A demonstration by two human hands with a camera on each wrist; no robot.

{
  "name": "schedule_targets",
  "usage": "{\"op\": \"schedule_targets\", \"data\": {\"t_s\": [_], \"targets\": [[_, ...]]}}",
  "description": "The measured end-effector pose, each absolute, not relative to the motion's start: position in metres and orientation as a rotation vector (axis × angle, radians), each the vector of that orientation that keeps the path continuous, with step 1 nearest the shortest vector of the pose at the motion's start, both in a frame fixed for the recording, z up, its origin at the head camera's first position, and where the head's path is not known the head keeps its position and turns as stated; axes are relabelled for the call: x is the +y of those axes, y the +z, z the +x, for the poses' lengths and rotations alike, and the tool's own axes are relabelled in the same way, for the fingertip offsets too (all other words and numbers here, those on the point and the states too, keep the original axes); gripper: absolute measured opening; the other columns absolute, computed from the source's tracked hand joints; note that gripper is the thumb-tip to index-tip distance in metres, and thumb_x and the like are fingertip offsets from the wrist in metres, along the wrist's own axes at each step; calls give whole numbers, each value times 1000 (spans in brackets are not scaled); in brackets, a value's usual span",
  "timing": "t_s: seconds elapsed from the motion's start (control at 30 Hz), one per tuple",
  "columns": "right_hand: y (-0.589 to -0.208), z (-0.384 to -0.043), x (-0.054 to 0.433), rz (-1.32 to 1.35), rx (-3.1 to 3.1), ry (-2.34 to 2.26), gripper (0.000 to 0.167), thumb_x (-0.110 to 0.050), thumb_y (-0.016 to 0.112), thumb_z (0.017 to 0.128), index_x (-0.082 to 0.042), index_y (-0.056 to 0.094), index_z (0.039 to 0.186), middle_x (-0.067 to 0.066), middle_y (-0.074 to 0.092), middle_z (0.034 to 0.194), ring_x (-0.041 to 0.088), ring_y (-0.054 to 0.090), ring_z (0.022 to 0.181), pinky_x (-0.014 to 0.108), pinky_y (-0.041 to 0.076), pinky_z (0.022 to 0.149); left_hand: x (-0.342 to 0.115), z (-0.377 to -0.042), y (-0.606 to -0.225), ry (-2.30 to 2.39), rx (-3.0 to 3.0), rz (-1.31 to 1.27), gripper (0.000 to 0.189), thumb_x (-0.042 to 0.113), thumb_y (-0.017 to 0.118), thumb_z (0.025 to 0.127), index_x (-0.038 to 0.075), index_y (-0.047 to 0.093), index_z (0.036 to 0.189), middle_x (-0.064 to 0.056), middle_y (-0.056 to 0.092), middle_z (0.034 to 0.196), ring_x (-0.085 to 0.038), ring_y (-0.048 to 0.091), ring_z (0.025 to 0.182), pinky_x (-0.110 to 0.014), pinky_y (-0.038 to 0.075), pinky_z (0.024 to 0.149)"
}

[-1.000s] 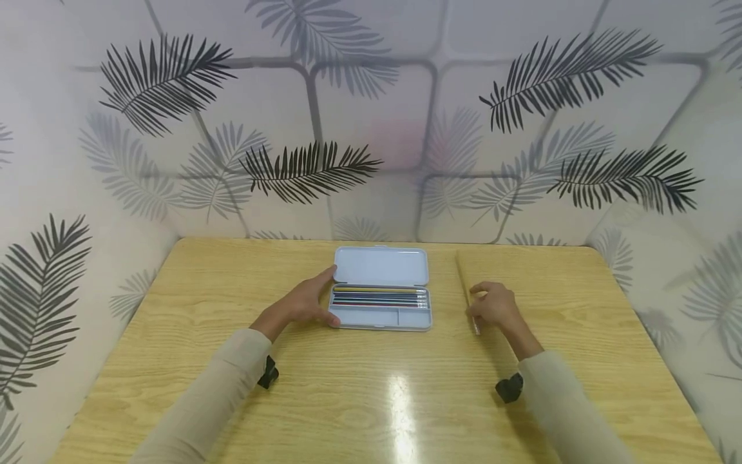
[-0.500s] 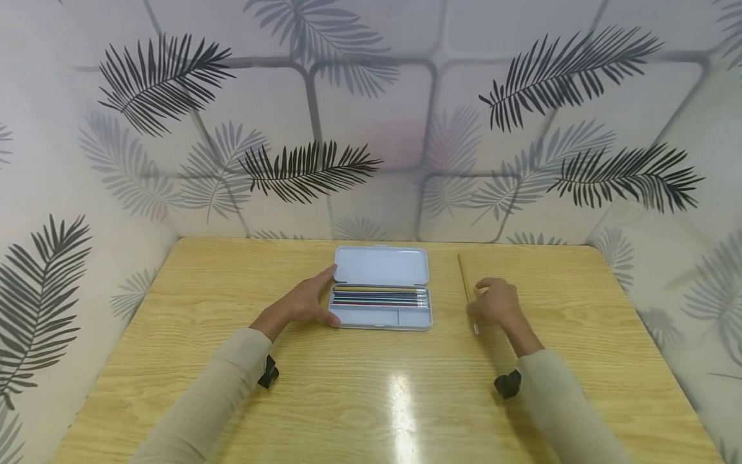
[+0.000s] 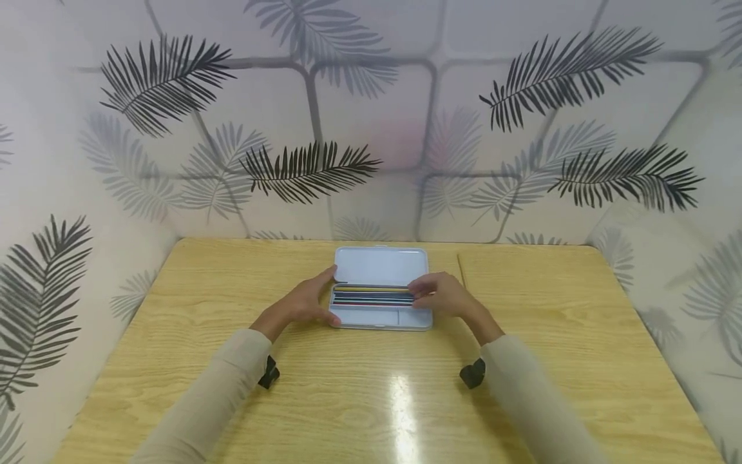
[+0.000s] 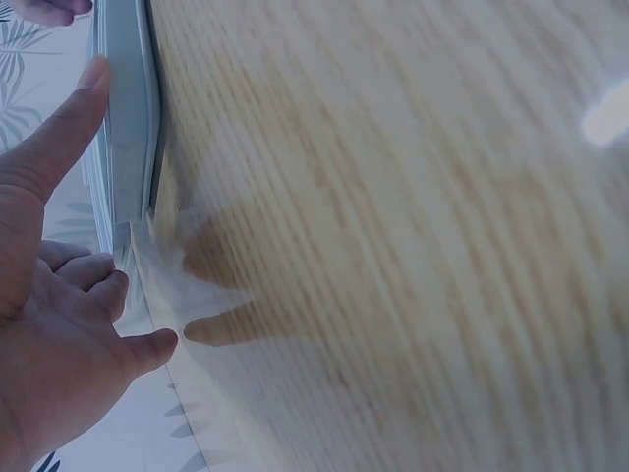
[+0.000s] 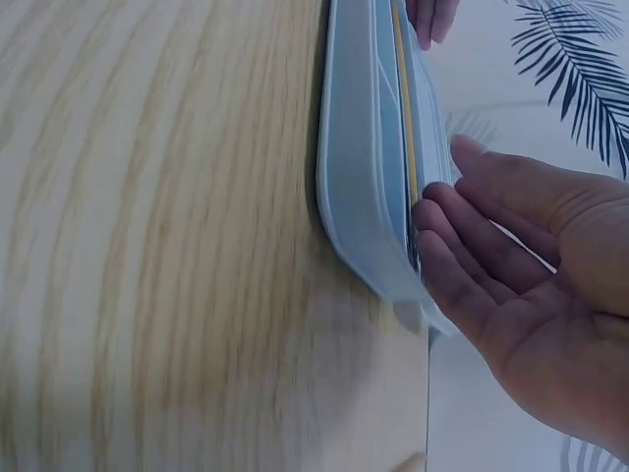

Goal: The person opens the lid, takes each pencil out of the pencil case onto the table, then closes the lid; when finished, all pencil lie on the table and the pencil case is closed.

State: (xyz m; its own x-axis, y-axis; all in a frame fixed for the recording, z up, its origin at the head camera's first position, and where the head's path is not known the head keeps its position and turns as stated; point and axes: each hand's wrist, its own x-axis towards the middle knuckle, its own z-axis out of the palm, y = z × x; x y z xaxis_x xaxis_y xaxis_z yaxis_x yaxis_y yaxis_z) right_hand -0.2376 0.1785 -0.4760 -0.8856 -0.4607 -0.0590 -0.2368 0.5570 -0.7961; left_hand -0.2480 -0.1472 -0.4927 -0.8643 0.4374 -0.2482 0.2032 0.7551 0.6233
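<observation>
A pale blue pencil case lies with its lid folded back. Several coloured pencils lie side by side in its rear compartment, a yellow one at the back. My left hand spans the left end, its straight thumb touching the front corner and a finger beside the lid. Over the pencils' right ends is my right hand. In the right wrist view its fingertips are bent at the case's rim, with the thumb apart from them. Another yellow pencil lies on the table, partly hidden behind the right hand.
The wooden table meets a wall with a leaf pattern at its back edge. A small divided section sits at the case's front right. Dark wrist cameras hang under both sleeves.
My right hand has left the yellow pencil lying on the table and moved left to the pencils in the case. The left hand and the case have stayed in place.
</observation>
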Motion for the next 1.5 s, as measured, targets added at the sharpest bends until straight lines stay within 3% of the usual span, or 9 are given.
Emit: {"op": "schedule_targets", "data": {"t_s": [0.23,0.73,0.93,1.13,1.3,1.5], "targets": [[-477,-240,166,-579,2492,-1180,30,-5,75,78,2,69,106,16,72,101,21,68,89,28,56,80,-143,-248,-491,885,2562,498,127,40,88,60,13,7,154,-8,12,160,-29,15,147,-45,18,120],[-481,-245,150,-580,2560,-1101,24,4,70,78,1,71,102,10,71,85,11,61,76,22,50,69,-142,-247,-490,863,2567,479,125,39,87,61,14,8,154,-7,14,160,-28,16,147,-45,19,120],[-478,-245,152,-587,2580,-1099,24,2,69,79,-3,72,102,8,69,86,12,60,78,23,50,70,-143,-247,-491,857,2566,476,125,38,88,61,13,8,154,-7,15,160,-28,16,147,-44,19,120],[-469,-242,167,-540,2607,-1126,31,-1,66,82,-5,67,113,8,65,90,18,62,85,25,51,71,-144,-246,-491,843,2577,476,125,39,88,61,12,9,154,-10,16,160,-30,18,147,-46,20,120],[-463,-239,191,-507,2531,-1280,44,0,63,85,0,55,129,16,61,95,22,64,85,27,55,70,-145,-246,-490,841,2578,476,125,40,87,61,12,9,154,-10,16,160,-31,17,147,-47,20,120],[-464,-234,228,-415,2478,-1365,54,-2,62,89,1,42,139,19,58,101,19,63,82,27,55,70,-145,-246,-488,836,2584,491,126,39,88,60,10,9,154,-10,15,160,-30,17,147,-46,19,120]]}}
